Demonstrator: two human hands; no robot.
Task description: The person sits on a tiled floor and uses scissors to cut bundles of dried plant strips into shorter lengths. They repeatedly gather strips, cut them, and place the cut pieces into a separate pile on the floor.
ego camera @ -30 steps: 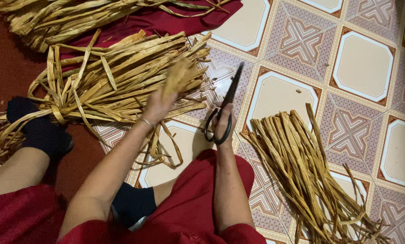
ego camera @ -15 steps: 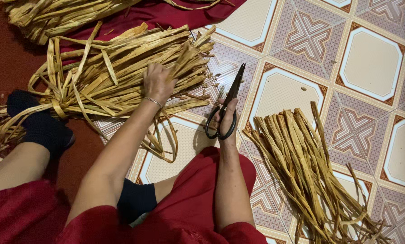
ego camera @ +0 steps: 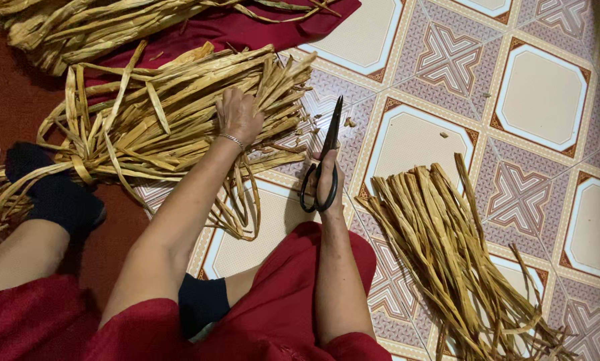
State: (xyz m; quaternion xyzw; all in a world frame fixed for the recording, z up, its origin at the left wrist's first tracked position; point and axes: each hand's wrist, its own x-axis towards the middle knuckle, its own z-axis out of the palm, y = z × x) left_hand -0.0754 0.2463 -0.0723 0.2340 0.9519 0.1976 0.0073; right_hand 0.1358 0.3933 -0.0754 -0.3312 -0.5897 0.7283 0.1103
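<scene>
- Centrally, the left hand rests palm-down, fingers spread, on the tied bundle of dried leaf strips, which lies at left on the floor.
- The right hand grips black scissors, blades closed and pointing far.
- Trimmed strips lie piled at right, seemingly finished; the larger left bundle and a far heap on red cloth look unworked.
- Patterned tile floor; dark-socked foot at left.

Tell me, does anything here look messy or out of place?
Mostly tidy. A few small dry scraps lie loose on the tiled floor near the tip of the black scissors in the right hand. The left hand rests on the tied bundle of strips.
</scene>
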